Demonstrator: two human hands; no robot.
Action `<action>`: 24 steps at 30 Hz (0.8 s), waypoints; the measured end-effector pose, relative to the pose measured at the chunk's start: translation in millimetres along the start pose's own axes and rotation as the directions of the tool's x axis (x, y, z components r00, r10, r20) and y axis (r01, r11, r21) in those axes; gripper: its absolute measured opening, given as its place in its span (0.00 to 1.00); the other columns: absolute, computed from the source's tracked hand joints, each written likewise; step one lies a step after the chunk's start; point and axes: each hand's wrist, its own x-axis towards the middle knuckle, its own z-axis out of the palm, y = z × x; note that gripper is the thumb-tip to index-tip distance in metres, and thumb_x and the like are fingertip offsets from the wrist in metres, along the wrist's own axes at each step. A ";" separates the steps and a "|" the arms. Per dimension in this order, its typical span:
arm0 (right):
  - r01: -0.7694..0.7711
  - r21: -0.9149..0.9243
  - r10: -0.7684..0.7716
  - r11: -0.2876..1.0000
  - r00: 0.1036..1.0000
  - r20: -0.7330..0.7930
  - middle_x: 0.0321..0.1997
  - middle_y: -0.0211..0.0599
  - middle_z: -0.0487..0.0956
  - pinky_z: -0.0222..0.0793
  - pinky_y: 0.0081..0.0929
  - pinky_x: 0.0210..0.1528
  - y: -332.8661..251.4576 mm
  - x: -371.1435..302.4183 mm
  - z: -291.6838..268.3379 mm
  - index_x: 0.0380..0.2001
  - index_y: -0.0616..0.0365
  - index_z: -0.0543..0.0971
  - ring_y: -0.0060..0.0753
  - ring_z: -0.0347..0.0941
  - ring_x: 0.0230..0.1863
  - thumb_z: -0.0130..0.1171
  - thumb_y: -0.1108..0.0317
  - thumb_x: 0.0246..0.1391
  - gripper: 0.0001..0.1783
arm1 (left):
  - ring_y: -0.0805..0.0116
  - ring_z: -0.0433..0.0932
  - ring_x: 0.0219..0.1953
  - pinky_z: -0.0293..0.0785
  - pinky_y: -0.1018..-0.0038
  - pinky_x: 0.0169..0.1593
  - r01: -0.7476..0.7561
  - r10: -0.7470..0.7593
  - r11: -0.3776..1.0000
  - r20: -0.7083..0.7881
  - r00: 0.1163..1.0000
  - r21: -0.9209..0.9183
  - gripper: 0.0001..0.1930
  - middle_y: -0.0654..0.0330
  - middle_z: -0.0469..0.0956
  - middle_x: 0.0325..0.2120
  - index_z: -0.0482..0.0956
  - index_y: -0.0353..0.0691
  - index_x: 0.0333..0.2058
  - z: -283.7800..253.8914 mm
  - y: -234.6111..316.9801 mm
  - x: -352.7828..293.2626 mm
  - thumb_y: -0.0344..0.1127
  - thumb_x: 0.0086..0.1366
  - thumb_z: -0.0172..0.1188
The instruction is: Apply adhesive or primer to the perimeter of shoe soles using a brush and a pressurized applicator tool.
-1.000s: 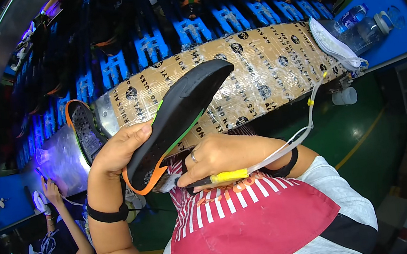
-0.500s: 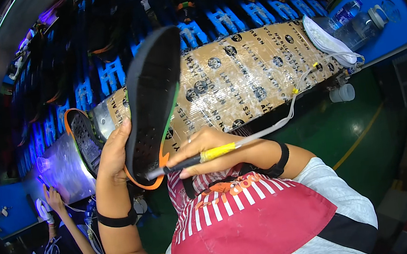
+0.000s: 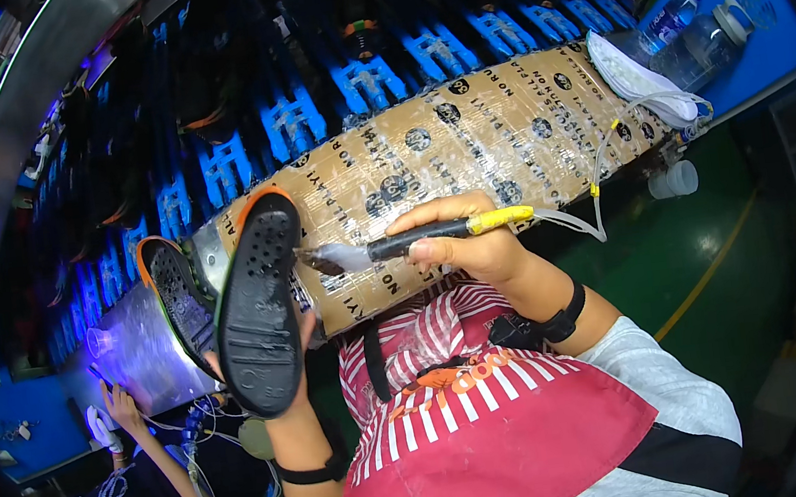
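My left hand [image 3: 305,343] is closed around a black shoe sole [image 3: 258,313], mostly hidden behind it, with fingers showing at its edges. The sole stands tilted, its orange-rimmed, holed end up and its grooved end toward me. In my right hand [image 3: 481,244] is a brush [image 3: 417,238] with a black handle and yellow tape, gripped between thumb and fingers. Its bristles point left, beside the sole's upper edge; whether they touch it I cannot tell. A thin clear hose [image 3: 597,186] trails from the handle. Another black sole [image 3: 177,293] with orange and green edging lies left of the held one.
Cardboard [image 3: 428,166] covers the bench ahead. Beyond it runs a row of blue racks [image 3: 370,85] bearing dark shoe parts. A white sole-shaped piece [image 3: 634,79] and bottles [image 3: 727,29] lie at the right. At the left, a co-worker's hand [image 3: 122,408] is over a metal plate.
The sole has turned round, its orange-rimmed end now up instead of toward me, and it sits lower. My right hand and brush have moved up and right, away from the sole's near end.
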 end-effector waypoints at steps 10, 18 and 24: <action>-0.109 0.131 0.114 0.985 0.993 -0.036 0.27 0.38 0.78 0.67 0.10 0.24 -5.3 7.3 20.6 0.39 0.67 0.75 0.20 0.75 0.25 0.57 0.73 0.48 0.13 | 0.38 0.61 0.54 0.64 0.41 0.48 0.262 -0.266 0.957 -0.016 0.964 -0.124 0.36 0.40 0.56 0.55 0.49 0.44 0.60 -12.5 -37.4 -15.8 0.56 0.57 0.43; 0.056 -0.076 -0.065 0.996 0.991 -0.118 0.23 0.33 0.77 0.67 0.15 0.25 -5.3 23.5 59.5 0.33 0.64 0.76 0.16 0.71 0.22 0.58 0.70 0.47 0.10 | 0.47 0.67 0.51 0.70 0.54 0.48 0.242 -0.243 0.970 -0.020 0.970 -0.041 0.42 0.44 0.62 0.53 0.52 0.40 0.59 5.2 -58.1 -17.8 0.65 0.54 0.46; 0.306 -0.456 -0.444 0.835 0.865 -0.233 0.23 0.42 0.77 0.69 0.24 0.25 18.6 41.5 64.6 0.31 0.63 0.76 0.32 0.75 0.23 0.60 0.69 0.43 0.11 | 0.47 0.64 0.53 0.67 0.55 0.51 0.289 -0.290 0.957 0.051 0.956 0.019 0.38 0.47 0.63 0.52 0.53 0.40 0.58 -12.8 -58.9 -13.0 0.60 0.56 0.46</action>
